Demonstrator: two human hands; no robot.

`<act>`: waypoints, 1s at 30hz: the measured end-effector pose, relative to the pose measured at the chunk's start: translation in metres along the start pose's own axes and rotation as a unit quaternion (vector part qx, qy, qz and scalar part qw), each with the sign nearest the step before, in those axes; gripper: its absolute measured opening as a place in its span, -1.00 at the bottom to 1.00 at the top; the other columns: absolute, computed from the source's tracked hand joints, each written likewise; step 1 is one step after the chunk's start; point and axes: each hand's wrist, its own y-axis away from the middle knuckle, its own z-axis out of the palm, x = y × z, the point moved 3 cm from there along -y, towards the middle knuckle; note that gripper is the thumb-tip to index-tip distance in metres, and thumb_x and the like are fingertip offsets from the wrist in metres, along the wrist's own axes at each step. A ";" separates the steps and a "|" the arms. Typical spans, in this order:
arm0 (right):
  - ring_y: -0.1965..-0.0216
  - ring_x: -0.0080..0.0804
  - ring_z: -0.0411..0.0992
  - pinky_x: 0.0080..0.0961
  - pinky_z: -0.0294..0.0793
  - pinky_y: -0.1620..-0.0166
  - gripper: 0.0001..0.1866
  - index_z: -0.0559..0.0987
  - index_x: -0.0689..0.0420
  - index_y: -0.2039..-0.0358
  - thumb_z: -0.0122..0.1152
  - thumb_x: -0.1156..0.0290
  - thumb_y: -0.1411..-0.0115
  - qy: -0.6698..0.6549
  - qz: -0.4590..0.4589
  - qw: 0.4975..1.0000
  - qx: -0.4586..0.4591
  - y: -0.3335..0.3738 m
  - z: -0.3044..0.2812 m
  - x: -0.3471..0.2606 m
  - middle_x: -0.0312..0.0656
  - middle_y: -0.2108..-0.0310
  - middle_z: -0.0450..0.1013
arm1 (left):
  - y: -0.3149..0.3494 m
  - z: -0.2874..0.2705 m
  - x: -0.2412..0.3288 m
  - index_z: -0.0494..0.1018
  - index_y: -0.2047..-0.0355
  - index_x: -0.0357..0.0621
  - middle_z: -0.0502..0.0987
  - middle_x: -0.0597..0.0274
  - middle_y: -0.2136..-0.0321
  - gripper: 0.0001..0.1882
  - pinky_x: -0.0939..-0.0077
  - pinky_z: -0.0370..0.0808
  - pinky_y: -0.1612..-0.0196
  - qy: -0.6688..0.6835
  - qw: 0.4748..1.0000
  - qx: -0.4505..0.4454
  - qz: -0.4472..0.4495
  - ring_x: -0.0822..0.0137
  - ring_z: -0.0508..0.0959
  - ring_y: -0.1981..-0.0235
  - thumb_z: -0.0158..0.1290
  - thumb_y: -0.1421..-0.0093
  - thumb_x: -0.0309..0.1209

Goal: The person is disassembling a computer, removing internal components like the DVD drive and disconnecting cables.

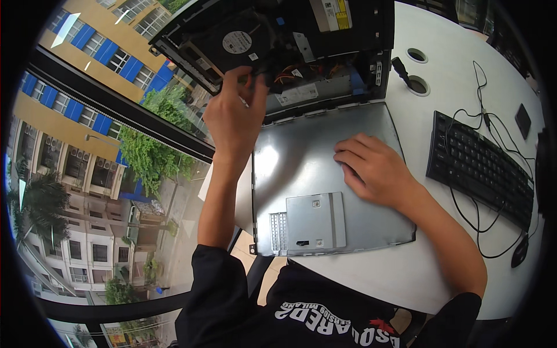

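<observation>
A black desktop computer case (pixel 281 110) lies with its inside exposed at the far side of the desk. Within it are a round fan with a white label (pixel 237 42), orange and dark wires (pixel 284 75) and a silver metal box (pixel 299 94). My left hand (pixel 235 113) reaches in beside the fan, its fingers closed in a pinch. Something small, dark and partly reddish shows between them, too hidden to name. Nearer to me a grey metal side panel (pixel 313 165) lies flat. Upon it rests my right hand (pixel 374 168), holding nothing, fingers loosely bent and thumb apart.
On the right of the white desk (pixel 429 232) are a black keyboard (pixel 481 168), tangled cables (pixel 484 214), a mouse (pixel 519 252) and a small dark flat object (pixel 523 120). A black plug (pixel 400 71) sticks up near two round desk holes. A window (pixel 110 174) borders the left.
</observation>
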 end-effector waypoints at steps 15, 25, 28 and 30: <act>0.08 -0.23 0.52 -0.33 0.57 0.02 -0.81 0.63 0.22 0.28 0.33 0.59 -0.04 -0.007 0.015 0.999 0.029 0.003 0.008 0.007 -0.19 0.14 0.57 | 0.007 0.016 -0.025 0.61 0.19 -0.25 0.64 0.26 0.72 -0.64 0.61 0.40 0.49 0.008 0.990 -0.091 -0.110 0.56 0.57 0.70 0.18 -0.42 -0.14; 0.11 -0.26 0.52 -0.36 0.60 0.11 -0.84 0.62 0.25 0.33 0.33 0.64 -0.01 0.010 0.032 0.998 0.047 0.005 0.004 0.008 -0.19 0.19 0.57 | 0.007 0.021 -0.030 0.53 0.27 -0.30 0.54 0.22 0.78 -0.67 0.65 0.14 0.70 0.088 0.984 -0.080 -0.133 0.59 0.36 0.84 0.22 -0.40 -0.22; 0.11 -0.26 0.51 -0.36 0.59 0.10 -0.78 0.62 0.25 0.30 0.33 0.64 0.03 0.019 0.019 0.999 0.044 0.004 0.012 0.006 -0.19 0.19 0.56 | 0.008 0.016 -0.038 0.53 0.28 -0.27 0.52 0.22 0.78 -0.70 0.67 0.11 0.72 0.117 0.980 -0.083 -0.140 0.58 0.32 0.85 0.26 -0.38 -0.25; 0.11 -0.26 0.51 -0.37 0.59 0.09 -0.75 0.63 0.25 0.28 0.33 0.63 0.05 0.029 0.024 0.998 0.053 0.005 0.014 0.004 -0.18 0.19 0.56 | 0.008 0.013 -0.039 0.53 0.29 -0.25 0.52 0.23 0.77 -0.74 0.68 0.11 0.71 0.128 0.979 -0.083 -0.134 0.58 0.32 0.85 0.25 -0.39 -0.28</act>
